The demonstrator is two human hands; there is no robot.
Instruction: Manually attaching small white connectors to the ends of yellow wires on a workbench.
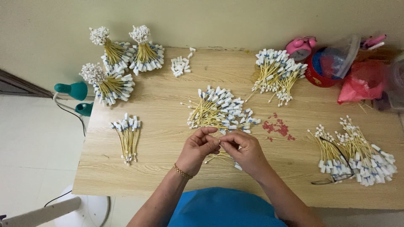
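Thin yellow cable pieces with white end connectors [222, 157] are pinched between both hands at the near centre of the tabletop, with a few loose ends trailing down toward the near edge. The left hand [201, 145] is closed, thumb and fingertips gripping the cables; a gold bracelet [182, 171] sits on its wrist. The right hand [246, 149] is likewise closed on the same cables, fingertips meeting those of the left hand.

Just beyond the hands lies a loose central heap of yellow cables with white and blue connectors [221, 110]. To its right, a scatter of small red bits [277, 127] rests on the light wood-grain tabletop [164, 126]. At the near right, a large pile of the same cables [355, 155] lies with a pair of dark-framed spectacles [336, 166] across it. At the far right centre is another fanned heap [277, 75], and beyond it a pink alarm clock [299, 48], a red round container [322, 67] and a red plastic bag [362, 82].

On the left, a small tidy bunch of cables [128, 136] lies apart. At the far left, three tied bundles stand with connectors fanned out [122, 63]. A small cluster of loose white caps [182, 65] lies near the far edge. A teal lamp [73, 90] sits off the left edge.
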